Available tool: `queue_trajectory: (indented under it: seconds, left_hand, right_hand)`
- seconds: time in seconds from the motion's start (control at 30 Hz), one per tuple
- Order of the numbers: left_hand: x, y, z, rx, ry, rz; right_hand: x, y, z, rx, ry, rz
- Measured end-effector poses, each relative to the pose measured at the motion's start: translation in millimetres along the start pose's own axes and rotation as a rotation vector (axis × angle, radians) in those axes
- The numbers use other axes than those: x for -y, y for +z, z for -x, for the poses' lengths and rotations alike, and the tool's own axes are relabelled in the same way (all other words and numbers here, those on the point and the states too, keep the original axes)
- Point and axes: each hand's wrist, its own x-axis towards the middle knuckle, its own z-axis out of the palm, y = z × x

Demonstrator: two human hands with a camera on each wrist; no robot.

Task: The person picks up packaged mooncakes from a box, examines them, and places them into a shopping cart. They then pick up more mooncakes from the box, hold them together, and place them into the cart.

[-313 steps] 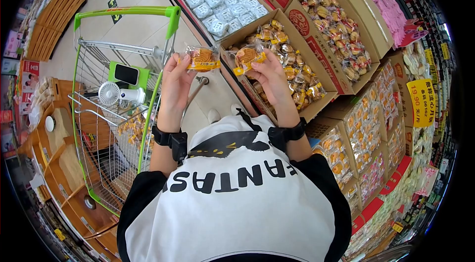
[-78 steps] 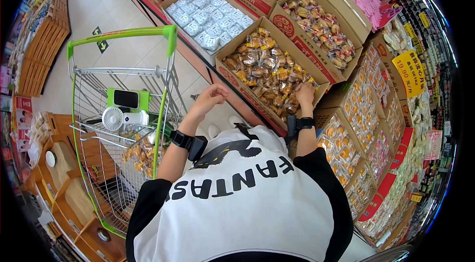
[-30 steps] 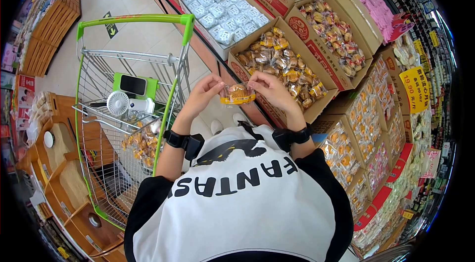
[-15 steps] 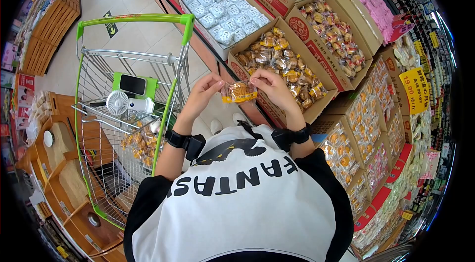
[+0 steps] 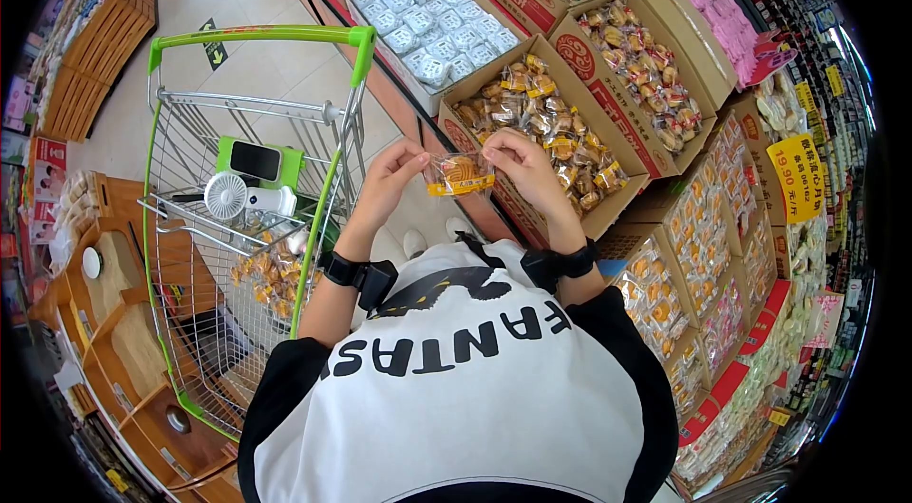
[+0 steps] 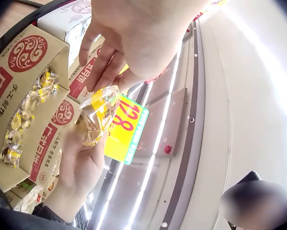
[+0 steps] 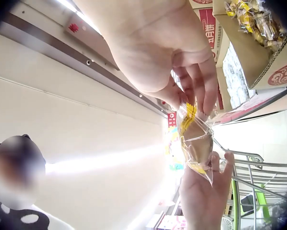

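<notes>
In the head view a single wrapped mooncake (image 5: 460, 174) hangs in front of the shirt, in a clear wrapper with a yellow band along its lower edge. My left hand (image 5: 391, 182) pinches one end of the wrapper between thumb and fingers. The opposite end is pinched by my right hand (image 5: 528, 174). From the left wrist the mooncake (image 6: 101, 115) shows edge-on between the two hands. The right wrist view has its brown underside (image 7: 199, 142) through the crinkled film. Beyond my right hand stands an open carton (image 5: 503, 204) of similar wrapped mooncakes.
A shopping cart (image 5: 256, 32) with a green handle stands at left, carrying a small white fan (image 5: 226, 197), a phone (image 5: 256, 161) and a bag of mooncakes (image 5: 268, 275). White packets (image 5: 432, 23) fill a neighbouring box. Wooden shelving (image 5: 119, 303) lies behind the cart.
Earlier each hand held a wrapped mooncake; later my right hand was in the carton with the left empty. Within the last second both hold one mooncake, which has shifted slightly right.
</notes>
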Motion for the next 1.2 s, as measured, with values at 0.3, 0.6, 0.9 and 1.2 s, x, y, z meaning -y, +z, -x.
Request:
queue_trajectory:
  seconds: [0.3,0.6,0.9,1.2]
  left_hand:
    - [-2.6,6.5,-4.7,-0.036,0.015,0.046]
    - [2.4,7.9,-8.2,-0.015,-0.03,0.031]
    - [9.8,10.4,-2.7,0.079,-0.208,0.118]
    - [21.3,14.3,-7.4,0.117,-0.243,0.111]
  right_hand:
    - [10.1,6.0,3.8,-0.117,0.029,-0.032]
    - [4.7,-3.2,8.0,-0.022,0.112,-0.076]
    - [-15.9,-3.8,5.5,0.007,0.136,-0.063]
    - [-20.6,-23.4,4.9,0.025,0.226,-0.024]
